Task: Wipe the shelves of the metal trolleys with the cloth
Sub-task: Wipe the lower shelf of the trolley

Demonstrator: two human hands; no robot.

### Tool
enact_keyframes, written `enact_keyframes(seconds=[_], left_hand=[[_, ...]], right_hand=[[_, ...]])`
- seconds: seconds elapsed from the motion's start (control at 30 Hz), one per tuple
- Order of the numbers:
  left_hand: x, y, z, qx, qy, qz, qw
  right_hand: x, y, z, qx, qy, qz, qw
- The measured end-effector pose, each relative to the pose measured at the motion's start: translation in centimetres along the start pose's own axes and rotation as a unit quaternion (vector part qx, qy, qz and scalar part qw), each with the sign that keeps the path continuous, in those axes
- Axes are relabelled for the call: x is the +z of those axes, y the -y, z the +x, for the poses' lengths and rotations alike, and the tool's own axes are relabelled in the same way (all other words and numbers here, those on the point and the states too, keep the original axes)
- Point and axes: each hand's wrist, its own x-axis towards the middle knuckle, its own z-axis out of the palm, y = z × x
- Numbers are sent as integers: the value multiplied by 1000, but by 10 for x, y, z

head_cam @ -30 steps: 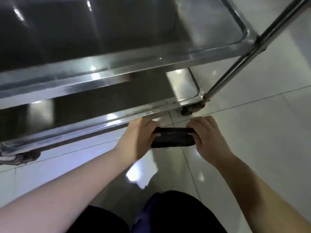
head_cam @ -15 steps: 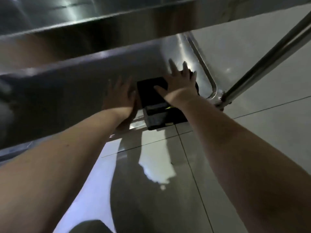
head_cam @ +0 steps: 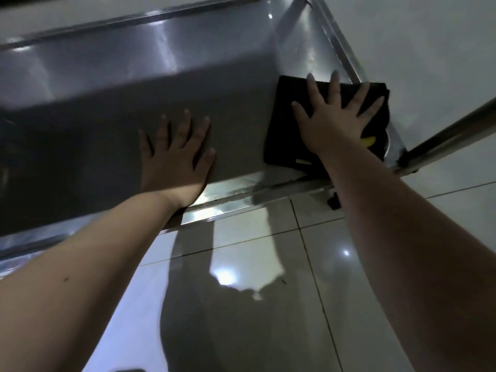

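A low steel trolley shelf point(head_cam: 112, 84) fills the upper half of the view, partly in shadow. A dark folded cloth point(head_cam: 284, 130) with small yellow marks lies flat on the shelf's right end, against the raised rim. My right hand point(head_cam: 335, 122) presses on the cloth with fingers spread and straight. My left hand point(head_cam: 177, 154) lies flat on the bare metal to the left of the cloth, fingers straight, holding nothing.
A slanted steel upright point(head_cam: 453, 132) rises from the shelf's near right corner, with a dark castor point(head_cam: 332, 201) below it. Glossy pale floor tiles point(head_cam: 268, 291) spread under my arms and to the right of the trolley.
Both hands went from gripping the rolled cloth in the air to the lower shelf. The cloth now lies spread out, slid to the right end under my right hand; my left hand let go.
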Motion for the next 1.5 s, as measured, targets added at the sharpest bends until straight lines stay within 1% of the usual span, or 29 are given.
enact_keyframes(seconds=[0.03,0.07,0.1,0.17,0.23,0.3,0.37,0.4,0.53,0.6,0.63,0.67,0.7,0.77,0.8,0.83,0.87,0.9,0.97,1.03,1.13,1.2,1.27,1.33,1.4,1.43,1.5], left_hand=[[0,-1,0,1,-5,-2,1000],[1,-2,0,-1,-14,-6,1000],[2,-1,0,-10,-26,-16,999],[2,0,-1,-54,-53,-46,996],[1,2,-1,-113,-63,-56,990],[2,2,0,-131,-55,-41,989],[1,1,2,-123,-42,-34,991],[2,0,3,-123,-36,-35,991],[2,-2,4,-125,-22,-25,992],[2,-3,5,-124,-19,-24,992],[2,-3,5,-124,-17,-25,992],[2,-3,6,-125,-14,-26,992],[2,-2,6,-126,-13,-24,992],[3,0,4,-129,-9,-12,992],[3,0,3,-130,-9,-9,991],[3,0,3,-130,-11,-10,991],[3,-1,3,-131,-14,-15,991],[3,-2,3,-131,-16,-22,991],[3,-4,5,-129,-21,-33,991],[3,-5,6,-128,-25,-34,991],[5,-4,5,-126,-28,-26,991],[6,-3,4,-123,-26,-23,992],[5,-3,4,-120,-22,-18,992],[4,-3,3,-122,-17,-17,992],[2,0,3,-118,-12,-16,993],[0,3,3,-111,-6,-18,994],[-4,12,4,-90,6,-27,996]], right_hand=[[1,22,2,-1,-4,5,1000],[3,47,2,-22,-5,5,1000],[4,72,1,-57,-7,4,998],[2,111,-3,-159,-10,14,987],[-1,125,0,-254,0,29,967],[-1,113,12,-304,2,22,952],[-1,86,33,-301,-13,2,954],[-2,68,45,-275,-20,-10,961],[-10,9,73,-108,-4,-15,994],[-9,16,69,-53,-5,-14,998],[-8,30,62,-46,-6,-14,999],[-6,50,53,-62,-3,-13,998],[-3,72,42,-105,-1,-14,994],[4,111,17,-229,-6,-22,973],[5,120,8,-276,-6,-26,961],[5,121,7,-304,-3,-31,952],[4,113,13,-312,-2,-30,950],[3,99,24,-299,-9,-25,954],[-2,58,45,-228,-17,-17,973],[-7,17,54,-159,0,-10,987],[-7,-14,22,-126,16,-20,992],[-2,-6,-11,-98,15,-23,995],[2,25,-44,-115,27,-34,992],[8,65,-71,-186,36,-39,981],[9,86,-82,-243,36,-37,969],[7,83,-80,-263,34,-37,963],[3,53,-62,-292,27,-43,955]])
